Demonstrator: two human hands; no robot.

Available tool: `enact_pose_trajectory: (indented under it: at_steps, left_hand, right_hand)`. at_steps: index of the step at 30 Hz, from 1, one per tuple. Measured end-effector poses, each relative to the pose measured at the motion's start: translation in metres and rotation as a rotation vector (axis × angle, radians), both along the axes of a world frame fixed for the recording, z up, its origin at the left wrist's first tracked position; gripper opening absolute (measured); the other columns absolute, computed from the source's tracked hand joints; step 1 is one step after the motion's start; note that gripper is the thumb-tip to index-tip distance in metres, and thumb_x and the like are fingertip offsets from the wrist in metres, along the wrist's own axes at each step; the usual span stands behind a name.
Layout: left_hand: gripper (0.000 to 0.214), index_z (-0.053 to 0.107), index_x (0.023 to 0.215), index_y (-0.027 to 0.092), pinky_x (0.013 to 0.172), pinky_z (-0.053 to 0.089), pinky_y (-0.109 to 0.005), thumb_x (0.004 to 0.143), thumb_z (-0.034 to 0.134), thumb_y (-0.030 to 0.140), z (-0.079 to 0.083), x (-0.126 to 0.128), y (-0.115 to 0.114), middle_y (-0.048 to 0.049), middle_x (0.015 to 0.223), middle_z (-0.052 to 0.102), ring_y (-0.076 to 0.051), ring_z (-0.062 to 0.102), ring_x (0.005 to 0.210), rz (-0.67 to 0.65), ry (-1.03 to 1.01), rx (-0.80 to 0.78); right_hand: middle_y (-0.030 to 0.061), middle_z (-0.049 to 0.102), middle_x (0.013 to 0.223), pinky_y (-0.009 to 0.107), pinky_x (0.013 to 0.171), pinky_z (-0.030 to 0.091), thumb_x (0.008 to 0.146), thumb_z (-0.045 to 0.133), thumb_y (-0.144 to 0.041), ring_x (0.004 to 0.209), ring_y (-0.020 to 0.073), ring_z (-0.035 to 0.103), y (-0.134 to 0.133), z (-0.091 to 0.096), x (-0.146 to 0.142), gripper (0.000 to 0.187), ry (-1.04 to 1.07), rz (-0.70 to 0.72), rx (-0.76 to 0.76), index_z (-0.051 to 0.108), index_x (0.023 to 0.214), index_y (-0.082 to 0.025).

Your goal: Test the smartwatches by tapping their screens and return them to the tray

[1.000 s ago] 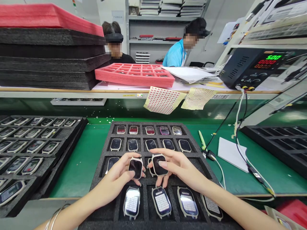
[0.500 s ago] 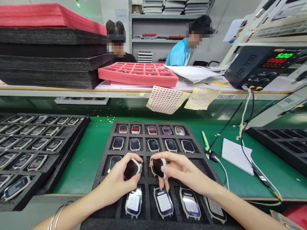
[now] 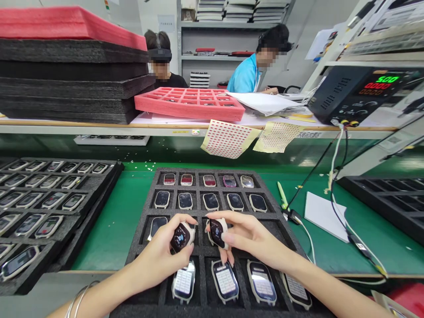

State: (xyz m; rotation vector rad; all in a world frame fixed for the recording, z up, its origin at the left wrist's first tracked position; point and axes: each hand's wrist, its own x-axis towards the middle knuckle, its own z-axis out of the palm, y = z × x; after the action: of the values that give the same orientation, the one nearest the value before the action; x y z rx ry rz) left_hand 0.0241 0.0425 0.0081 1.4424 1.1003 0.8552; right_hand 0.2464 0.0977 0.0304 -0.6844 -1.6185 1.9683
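Observation:
My left hand [image 3: 162, 254] is closed around a white-rimmed smartwatch body [image 3: 180, 236], its screen lit and tilted to the right. Beside it my right hand [image 3: 247, 238] grips a second watch body [image 3: 217, 232], also lit, tilted to the left. Both are held just above the black foam tray [image 3: 139, 229] in front of me. Its far rows hold dark-screened watches [image 3: 211, 201]. The near row holds watches showing a bright keypad screen [image 3: 225, 282].
A second black tray of watches [image 3: 49, 207] lies at left, another black tray [image 3: 391, 194] at right. A white pad [image 3: 324, 214], green pen [image 3: 281, 194] and cables [image 3: 334, 176] lie on the green mat. A power supply [image 3: 357, 92] and red tray [image 3: 188, 104] sit on the shelf. Two people sit behind.
Both hands have turned their watches from screen-up to tilted toward each other, and the two dark screens have lit up.

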Motion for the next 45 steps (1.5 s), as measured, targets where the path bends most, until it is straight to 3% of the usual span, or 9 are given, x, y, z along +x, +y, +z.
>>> enact_pose_trajectory:
  at_steps: [5, 10, 23, 45]
  left_hand:
    - [0.033, 0.047, 0.110, 0.023, 0.066, 0.039, -0.022, 0.079, 0.048, 0.010, -0.0009, -0.0017, -0.0011, -0.0005, 0.093, 0.053, -0.015, 0.048, 0.080, 0.004, 0.014, 0.025]
    - [0.034, 0.046, 0.110, 0.023, 0.065, 0.039, -0.022, 0.079, 0.049, 0.010, 0.0007, -0.0018, -0.0019, 0.0003, 0.091, 0.053, -0.014, 0.048, 0.077, 0.003, 0.045, 0.038]
    - [0.033, 0.048, 0.109, 0.024, 0.061, 0.039, -0.021, 0.079, 0.049, 0.011, -0.0001, -0.0017, -0.0017, 0.0029, 0.079, 0.052, -0.014, 0.048, 0.069, 0.039, 0.089, 0.070]
    - [0.031, 0.045, 0.111, 0.024, 0.061, 0.039, -0.022, 0.082, 0.049, 0.014, 0.0009, -0.0023, -0.0017, 0.0014, 0.084, 0.054, -0.014, 0.050, 0.070, 0.064, 0.120, 0.086]
  right_hand:
    - [0.0031, 0.068, 0.066, 0.024, 0.059, 0.051, 0.089, 0.062, -0.031, 0.058, 0.0133, 0.065, -0.0008, -0.0016, 0.0029, 0.045, -0.040, -0.004, -0.006, 0.050, 0.129, -0.012]
    - [0.0038, 0.069, 0.066, 0.026, 0.059, 0.052, 0.087, 0.064, -0.035, 0.056, 0.0145, 0.065, -0.0024, -0.0017, 0.0030, 0.057, -0.069, -0.013, -0.011, 0.046, 0.135, -0.011]
    - [0.0050, 0.071, 0.067, 0.028, 0.062, 0.053, 0.087, 0.064, -0.032, 0.060, 0.0177, 0.069, -0.0025, 0.0003, 0.0040, 0.057, -0.069, -0.032, -0.002, 0.044, 0.137, -0.012]
    - [0.0045, 0.070, 0.067, 0.027, 0.060, 0.054, 0.086, 0.065, -0.033, 0.058, 0.0163, 0.068, -0.0012, 0.0018, 0.0049, 0.058, -0.063, -0.040, 0.004, 0.045, 0.136, -0.011]
